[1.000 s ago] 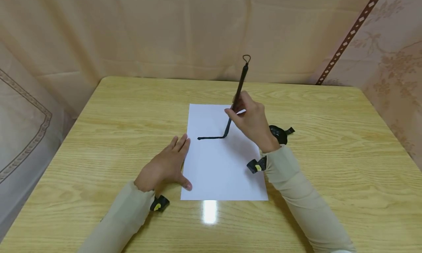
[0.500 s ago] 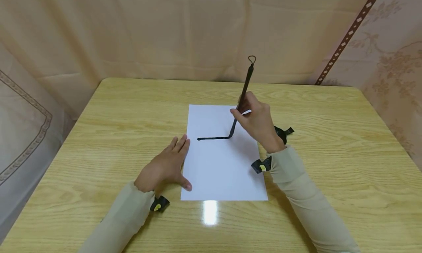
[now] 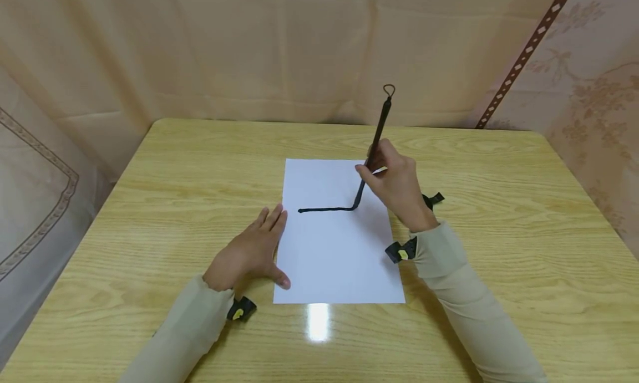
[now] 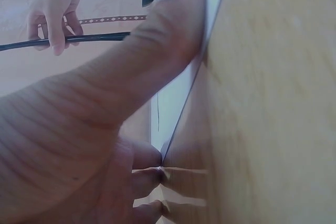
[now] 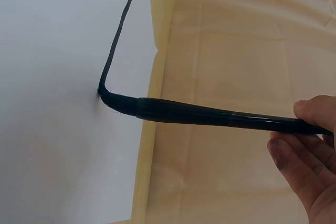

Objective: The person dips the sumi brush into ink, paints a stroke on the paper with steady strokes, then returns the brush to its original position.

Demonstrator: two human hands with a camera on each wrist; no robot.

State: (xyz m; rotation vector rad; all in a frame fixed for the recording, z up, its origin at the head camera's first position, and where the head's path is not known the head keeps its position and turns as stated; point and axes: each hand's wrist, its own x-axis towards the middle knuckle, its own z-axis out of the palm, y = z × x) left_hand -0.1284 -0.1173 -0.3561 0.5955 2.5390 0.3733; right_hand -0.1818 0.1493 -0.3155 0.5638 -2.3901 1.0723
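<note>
A white sheet of paper (image 3: 334, 261) lies on the wooden table, with a black horizontal stroke (image 3: 324, 209) across its upper half. My right hand (image 3: 396, 178) pinches a dark calligraphy brush (image 3: 379, 128) partway up its handle, which leans to the right and ends in a hanging loop. In the right wrist view the brush's bristles (image 5: 121, 103) bend against the paper at the stroke's right end. My left hand (image 3: 252, 250) rests at the sheet's left edge, fingers spread and straight; its thumb (image 4: 168, 30) lies over the paper's edge in the left wrist view.
The pale wooden table (image 3: 175, 189) extends on all sides of the sheet. A beige curtain (image 3: 224, 50) hangs behind its far edge, with patterned cloth (image 3: 594, 83) at the right. Black camera mounts (image 3: 242, 308) are strapped to both wrists.
My right hand has moved steadily to the right with the brush, and the black stroke has grown longer to the right. The left hand and the paper have stayed in place.
</note>
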